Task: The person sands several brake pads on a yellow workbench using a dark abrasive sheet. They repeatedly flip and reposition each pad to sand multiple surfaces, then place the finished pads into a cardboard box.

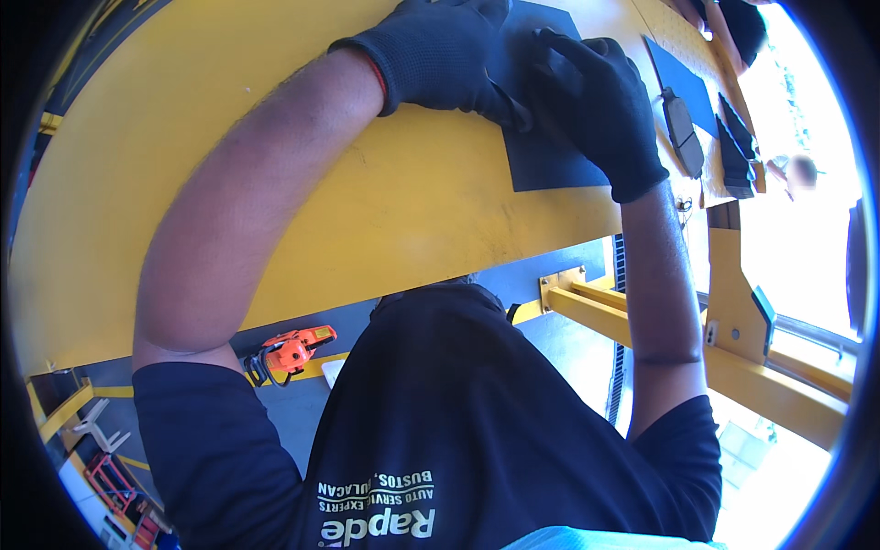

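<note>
Black gloves cover both my hands at the far side of a yellow tabletop [394, 202]. A dark, sandpaper-like sheet [555, 167] lies flat beneath them. My left hand [440, 60] is closed over the sheet's left part, its thumb against a thin dark edge [521, 115] of a piece mostly hidden by the gloves. Curled over the sheet's right part, my right hand [596, 105] has its fingers bent toward the left one. What lies between the fingers is too dark to make out. Right of it rests a dark brake pad [681, 136].
Another dark sheet [683, 78] and several dark pieces [736, 156] lie along the table's right end. Another person's arm [729, 41] shows at upper right. Below the tabletop are a yellow steel beam [596, 312] and an orange power tool [291, 350] on the floor.
</note>
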